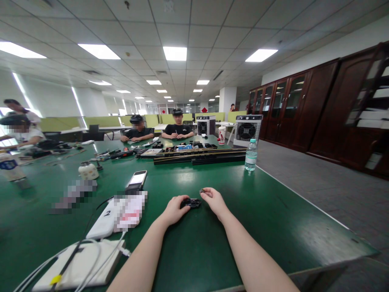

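Observation:
On the green table (188, 243), my left hand (175, 209) grips the left end of a small black part (193, 202), its thumb and fingers closed around that end. The part looks like a moulded piece with an uneven top; its exact kind is unclear. To its right, my right hand (213, 201) pinches a small dark piece (201, 191) between thumb and fingertips. That piece is too small to name and is held just above the black part's right end, apart from it.
Left of my arms lie a phone (136, 180), a white power bank (101, 221) and a white box (88, 263) with cables. A water bottle (251, 155) stands right, beside long black rails (219, 157). Several people sit around the table's far and left sides.

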### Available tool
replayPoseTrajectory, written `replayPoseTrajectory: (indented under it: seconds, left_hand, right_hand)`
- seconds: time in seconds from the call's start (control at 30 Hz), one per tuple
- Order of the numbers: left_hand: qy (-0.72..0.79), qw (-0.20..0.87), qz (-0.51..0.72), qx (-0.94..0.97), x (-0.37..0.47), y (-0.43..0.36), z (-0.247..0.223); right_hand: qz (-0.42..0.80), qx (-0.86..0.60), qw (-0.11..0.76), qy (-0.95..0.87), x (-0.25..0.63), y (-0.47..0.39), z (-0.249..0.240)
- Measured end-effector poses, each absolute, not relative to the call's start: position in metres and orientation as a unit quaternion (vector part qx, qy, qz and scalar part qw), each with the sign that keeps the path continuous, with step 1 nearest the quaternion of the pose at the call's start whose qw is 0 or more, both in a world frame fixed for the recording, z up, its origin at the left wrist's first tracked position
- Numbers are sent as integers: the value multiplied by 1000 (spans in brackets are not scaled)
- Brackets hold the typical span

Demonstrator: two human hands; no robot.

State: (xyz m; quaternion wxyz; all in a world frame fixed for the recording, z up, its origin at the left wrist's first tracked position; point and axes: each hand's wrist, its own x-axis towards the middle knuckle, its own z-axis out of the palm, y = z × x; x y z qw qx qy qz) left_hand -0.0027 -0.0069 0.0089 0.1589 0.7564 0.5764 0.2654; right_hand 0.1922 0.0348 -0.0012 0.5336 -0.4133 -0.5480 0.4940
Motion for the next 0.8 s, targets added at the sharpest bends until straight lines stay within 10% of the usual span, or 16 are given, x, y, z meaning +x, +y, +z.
replayPoseTrajectory:
  seconds: [0.8]
  left_hand:
    - [572,154,275,757,-4,-6,6]
  right_hand:
    - [619,-431,559,-343,204,37,6]
